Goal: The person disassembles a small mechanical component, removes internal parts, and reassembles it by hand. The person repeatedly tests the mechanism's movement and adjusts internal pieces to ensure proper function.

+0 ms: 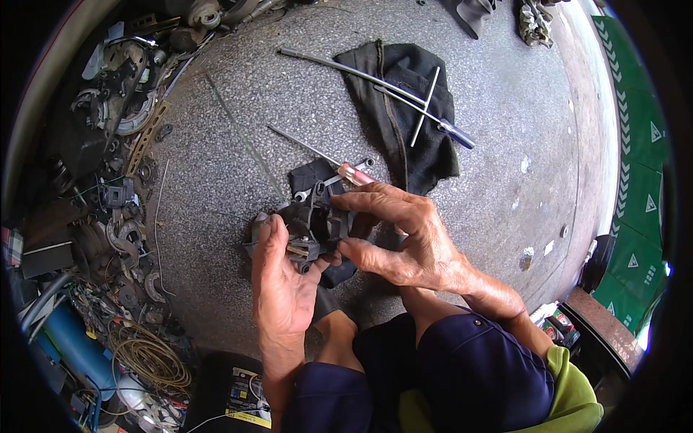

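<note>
Between both hands, above the floor in front of my knees, is a dark grey metal mechanical part [315,222] with a hollow opening and a small brass-coloured piece on its near side. My left hand [280,292] is closed round its left and under side, thumb up. From the right, my right hand [415,242] pinches it with thumb and fingers; its fingertips are partly hidden. Just beyond lie a screwdriver [356,175] with a red and clear handle and a combination wrench [336,180], partly over a small dark cloth [309,173].
Farther off, a black cloth [361,71] carries a T-handle wrench [426,107] and a blue-handled screwdriver [456,135]. Piled metal parts [94,231] line the left side, with coiled wire [150,363] and a blue cylinder [76,346]. A green mat [639,198] stands at the right.
</note>
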`<action>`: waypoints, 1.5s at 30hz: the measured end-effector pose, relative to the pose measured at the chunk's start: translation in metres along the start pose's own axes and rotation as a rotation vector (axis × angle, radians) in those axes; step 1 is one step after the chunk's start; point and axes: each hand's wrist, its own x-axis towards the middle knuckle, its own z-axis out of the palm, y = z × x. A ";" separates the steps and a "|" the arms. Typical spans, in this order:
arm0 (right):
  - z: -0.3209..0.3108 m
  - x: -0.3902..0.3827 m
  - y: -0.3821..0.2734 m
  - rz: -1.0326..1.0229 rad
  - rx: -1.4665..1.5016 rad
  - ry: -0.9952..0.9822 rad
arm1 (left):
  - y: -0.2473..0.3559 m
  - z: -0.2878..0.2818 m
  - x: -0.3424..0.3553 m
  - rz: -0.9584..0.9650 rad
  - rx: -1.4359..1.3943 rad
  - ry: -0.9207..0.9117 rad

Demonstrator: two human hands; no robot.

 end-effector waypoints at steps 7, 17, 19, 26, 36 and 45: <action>0.003 0.001 0.006 0.059 0.058 -0.001 | 0.002 0.000 0.000 -0.029 -0.011 -0.039; 0.000 0.004 0.014 0.139 0.190 -0.051 | 0.002 -0.006 0.004 -0.064 -0.016 -0.057; 0.003 0.004 0.015 0.021 0.170 -0.015 | 0.002 -0.002 0.003 -0.050 -0.004 -0.027; 0.008 0.003 0.008 -0.127 0.095 0.037 | 0.002 0.000 0.003 -0.052 -0.035 -0.028; 0.009 -0.005 0.011 -0.035 0.433 0.053 | 0.001 0.016 -0.001 0.254 0.106 -0.071; 0.007 -0.007 0.009 -0.125 0.341 0.071 | 0.004 0.020 -0.005 0.282 0.155 -0.054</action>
